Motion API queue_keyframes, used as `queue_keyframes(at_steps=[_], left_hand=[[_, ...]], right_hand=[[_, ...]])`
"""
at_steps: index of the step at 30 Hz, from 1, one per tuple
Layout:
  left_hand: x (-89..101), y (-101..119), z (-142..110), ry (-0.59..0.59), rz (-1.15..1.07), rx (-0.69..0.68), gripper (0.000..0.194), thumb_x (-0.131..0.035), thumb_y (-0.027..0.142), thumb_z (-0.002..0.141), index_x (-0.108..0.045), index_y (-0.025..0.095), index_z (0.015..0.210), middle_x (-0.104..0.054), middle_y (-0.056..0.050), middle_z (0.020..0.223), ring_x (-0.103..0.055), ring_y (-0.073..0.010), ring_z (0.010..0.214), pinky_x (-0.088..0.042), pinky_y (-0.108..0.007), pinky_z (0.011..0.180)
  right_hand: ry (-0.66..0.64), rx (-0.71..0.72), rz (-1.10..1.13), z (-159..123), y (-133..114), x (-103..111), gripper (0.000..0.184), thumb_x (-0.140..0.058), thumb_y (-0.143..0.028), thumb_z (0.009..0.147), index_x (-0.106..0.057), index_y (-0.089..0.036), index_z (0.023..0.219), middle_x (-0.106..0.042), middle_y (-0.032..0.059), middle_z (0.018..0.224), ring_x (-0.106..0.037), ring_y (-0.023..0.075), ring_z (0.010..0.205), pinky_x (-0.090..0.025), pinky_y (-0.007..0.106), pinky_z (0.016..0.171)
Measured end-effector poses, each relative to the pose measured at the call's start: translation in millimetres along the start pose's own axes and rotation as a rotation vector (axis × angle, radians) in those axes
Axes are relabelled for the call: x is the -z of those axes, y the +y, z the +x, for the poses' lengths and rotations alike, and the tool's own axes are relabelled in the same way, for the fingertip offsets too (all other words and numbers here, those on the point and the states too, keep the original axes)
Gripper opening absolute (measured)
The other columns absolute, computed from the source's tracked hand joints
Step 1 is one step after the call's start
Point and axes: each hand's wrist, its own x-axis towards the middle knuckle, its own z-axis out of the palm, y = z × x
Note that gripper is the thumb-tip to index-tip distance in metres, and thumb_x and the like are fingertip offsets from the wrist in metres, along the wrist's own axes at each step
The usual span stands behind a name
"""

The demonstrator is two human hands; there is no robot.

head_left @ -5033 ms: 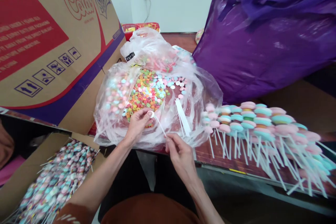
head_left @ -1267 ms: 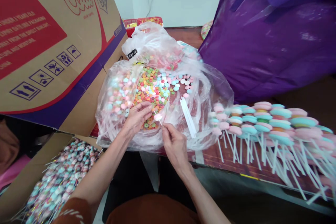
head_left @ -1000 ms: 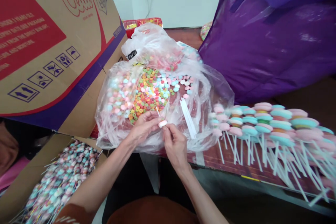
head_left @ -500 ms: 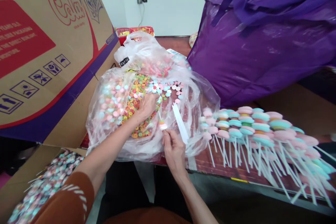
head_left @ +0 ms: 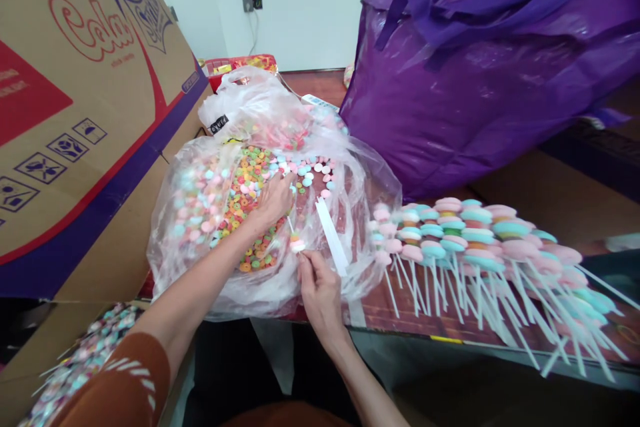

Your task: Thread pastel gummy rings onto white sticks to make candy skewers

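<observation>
White and orange candy stick pinched in the right hand above the clear plastic; probably light, stiff and brittle, best gripped low, beneath the stacked part. Left hand at the loose candies, fingers partly hidden; impossible to tell whether holding any.

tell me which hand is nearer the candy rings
Left. The left hand is over the right part of the candy rings; the right hand is off to their right, nearer the body, pinching a candy stick.
</observation>
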Motion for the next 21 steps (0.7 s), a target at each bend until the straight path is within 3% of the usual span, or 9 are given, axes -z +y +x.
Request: queue_keyframes(at_steps=[5, 8, 11, 13, 16, 19, 21], left_hand=[[-4.5, 16.2, 27.8, -0.159, 0.175, 0.009, 0.037, -0.039, 0.01, 0.092, -0.072, 0.011, 0.109, -0.062, -0.02, 0.117, -0.064, -0.0307, 0.11, -0.05, -0.039, 0.089], [-6.8, 25.3, 35.4, -0.18, 0.173, 0.022, 0.042, -0.035, 0.004, 0.09, -0.07, 0.006, 0.114, -0.061, -0.024, 0.118, -0.063, -0.0318, 0.113, -0.051, -0.04, 0.09], [-5.7, 24.1, 33.0, -0.184, 0.16, 0.038, 0.041, -0.038, 0.006, 0.09, -0.07, 0.011, 0.115, -0.062, -0.021, 0.117, -0.065, -0.0305, 0.11, -0.051, -0.039, 0.088], [-3.0, 16.5, 26.9, -0.134, 0.088, 0.04, 0.037, -0.043, 0.009, 0.089, -0.069, 0.015, 0.115, -0.063, -0.017, 0.115, -0.065, -0.0283, 0.106, -0.051, -0.037, 0.087], [3.6, -0.7, 10.0, 0.015, -0.197, 0.003, 0.028, -0.052, 0.014, 0.086, -0.067, 0.014, 0.11, -0.066, -0.011, 0.103, -0.063, -0.0227, 0.096, -0.05, -0.033, 0.085], [11.3, -17.2, -20.0, 0.103, -0.44, -0.026, 0.019, -0.055, 0.016, 0.082, -0.066, 0.014, 0.097, -0.066, -0.004, 0.088, -0.06, -0.0176, 0.083, -0.048, -0.029, 0.078], [15.3, -25.5, -46.1, 0.097, -0.454, -0.062, 0.016, -0.057, 0.016, 0.08, -0.067, 0.016, 0.093, -0.065, -0.003, 0.087, -0.058, -0.017, 0.081, -0.047, -0.029, 0.078]], right_hand=[[0.061, -0.012, 0.024, -0.2, -1.0, -0.1, 0.028, -0.047, -0.037, 0.098, -0.065, -0.017, 0.089, -0.049, -0.0042, 0.062, -0.045, 0.0112, 0.055, -0.037, 0.022, 0.055], [0.049, -0.02, 0.023, 0.1, -0.4, -0.4, 0.028, -0.047, -0.037, 0.098, -0.065, -0.017, 0.089, -0.049, -0.0044, 0.062, -0.045, 0.0113, 0.054, -0.036, 0.023, 0.054], [0.057, -0.033, 0.033, 0.4, 0.1, -0.8, 0.028, -0.047, -0.038, 0.097, -0.065, -0.017, 0.09, -0.05, -0.0042, 0.062, -0.045, 0.0115, 0.055, -0.036, 0.023, 0.054], [0.073, -0.032, 0.055, 0.3, -0.5, -0.6, 0.028, -0.048, -0.038, 0.097, -0.065, -0.017, 0.089, -0.05, -0.004, 0.063, -0.045, 0.0118, 0.056, -0.037, 0.023, 0.055], [0.088, -0.032, 0.104, 0.2, -2.3, 0.1, 0.028, -0.048, -0.039, 0.097, -0.063, -0.018, 0.086, -0.048, -0.0045, 0.062, -0.045, 0.0117, 0.056, -0.037, 0.023, 0.056], [0.084, -0.036, 0.133, 0.3, -2.9, 0.6, 0.027, -0.049, -0.039, 0.097, -0.061, -0.019, 0.085, -0.047, -0.005, 0.062, -0.044, 0.0117, 0.056, -0.037, 0.023, 0.056], [0.072, -0.025, 0.132, 0.6, -2.2, 0.4, 0.028, -0.049, -0.039, 0.097, -0.061, -0.019, 0.084, -0.048, -0.0048, 0.062, -0.045, 0.0118, 0.056, -0.037, 0.023, 0.056]])
